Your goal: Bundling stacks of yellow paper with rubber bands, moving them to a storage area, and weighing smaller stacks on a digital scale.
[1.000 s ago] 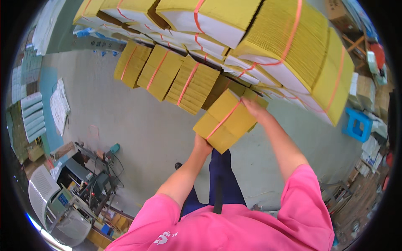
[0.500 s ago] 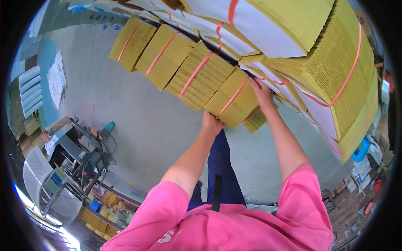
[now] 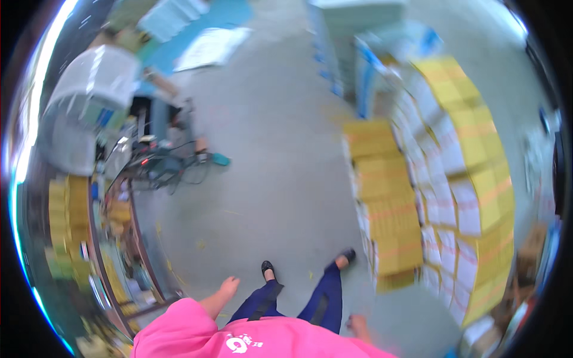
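Observation:
My left hand point(image 3: 229, 287) hangs beside my left thigh, with nothing in it and its fingers loosely apart. On the other side, my right hand point(image 3: 358, 326) is low by my right leg, smeared by motion, so its fingers do not read clearly. Neither hand touches the paper stacks. To my right stands a row of yellow-edged bundles point(image 3: 391, 218) tied with pinkish bands. Beyond it rises a taller stack of white and yellow bundles point(image 3: 477, 197), banded the same way.
A perforated metal chair point(image 3: 89, 77) and a dark machine with trailing cables point(image 3: 164, 158) stand at the left. Near them is a shelf rack point(image 3: 89, 238) with yellow bundles. White sheets point(image 3: 212, 48) lie on a blue surface at the far left. Cardboard boxes point(image 3: 531, 250) sit at the right.
Both hands have let go of the end bundle in the lower row and dropped to my sides. My view has turned left and backed away, so the stacks now stand farther right.

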`<state>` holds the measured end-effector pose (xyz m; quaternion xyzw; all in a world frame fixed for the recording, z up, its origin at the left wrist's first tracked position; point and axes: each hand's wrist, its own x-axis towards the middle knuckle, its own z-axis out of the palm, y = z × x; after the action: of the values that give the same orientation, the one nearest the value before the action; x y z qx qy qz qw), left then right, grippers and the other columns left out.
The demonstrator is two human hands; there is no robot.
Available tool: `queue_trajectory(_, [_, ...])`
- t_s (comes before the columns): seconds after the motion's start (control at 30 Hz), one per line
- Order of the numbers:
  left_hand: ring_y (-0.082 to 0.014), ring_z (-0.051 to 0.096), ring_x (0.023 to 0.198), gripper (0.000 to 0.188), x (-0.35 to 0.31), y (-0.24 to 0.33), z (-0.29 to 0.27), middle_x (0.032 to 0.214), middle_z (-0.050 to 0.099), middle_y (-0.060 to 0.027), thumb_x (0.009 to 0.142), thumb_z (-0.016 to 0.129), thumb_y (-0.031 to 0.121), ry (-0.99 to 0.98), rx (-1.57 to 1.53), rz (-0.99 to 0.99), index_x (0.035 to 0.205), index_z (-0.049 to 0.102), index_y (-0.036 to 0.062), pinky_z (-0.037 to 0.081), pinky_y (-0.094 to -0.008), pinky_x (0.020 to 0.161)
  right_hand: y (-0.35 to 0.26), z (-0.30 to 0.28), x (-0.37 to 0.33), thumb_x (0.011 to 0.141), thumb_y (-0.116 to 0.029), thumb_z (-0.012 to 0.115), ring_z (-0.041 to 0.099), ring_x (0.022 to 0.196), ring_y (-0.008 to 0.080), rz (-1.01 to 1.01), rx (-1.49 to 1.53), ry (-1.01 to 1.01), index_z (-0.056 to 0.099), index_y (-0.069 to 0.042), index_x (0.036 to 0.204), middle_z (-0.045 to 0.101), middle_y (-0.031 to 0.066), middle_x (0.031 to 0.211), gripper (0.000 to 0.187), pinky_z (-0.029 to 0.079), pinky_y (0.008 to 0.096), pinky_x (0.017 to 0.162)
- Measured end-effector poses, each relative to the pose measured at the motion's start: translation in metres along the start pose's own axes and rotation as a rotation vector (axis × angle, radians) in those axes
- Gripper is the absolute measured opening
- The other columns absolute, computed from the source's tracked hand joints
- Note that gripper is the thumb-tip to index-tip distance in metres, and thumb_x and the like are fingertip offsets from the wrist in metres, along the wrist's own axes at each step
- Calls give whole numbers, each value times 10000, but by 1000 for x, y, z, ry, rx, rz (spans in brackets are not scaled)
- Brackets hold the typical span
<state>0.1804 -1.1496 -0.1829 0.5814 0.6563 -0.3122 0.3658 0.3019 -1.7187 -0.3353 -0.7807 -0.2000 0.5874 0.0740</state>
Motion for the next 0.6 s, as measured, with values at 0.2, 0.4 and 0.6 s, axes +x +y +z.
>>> queue_trajectory(0.2, [-304,645,964,533,21,-112,-5,1177,641,-216,907,517,376,-74,-79,131,1295,566,14,538,-445,803,-90,-99,41,731,-365,680,694,803,308,-380,-296,295,732,-115,883,712,170,874,297,538,455,714])
queue_trajectory(0.4, [-174,578,898,446,82,-153,-109,1024,653,-42,891,538,438,-108,-702,189,1172,633,105,481,-393,700,-332,-232,129,744,-344,675,684,765,296,-607,-801,181,725,-104,890,706,160,849,285,526,450,672])
queue_trajectory(0.6, [-145,559,799,416,98,-274,-215,940,629,5,893,569,440,303,-1288,95,1169,630,135,464,-326,646,-622,-245,233,756,-323,669,674,726,283,-811,-1196,29,718,-93,897,700,151,825,274,513,445,630])
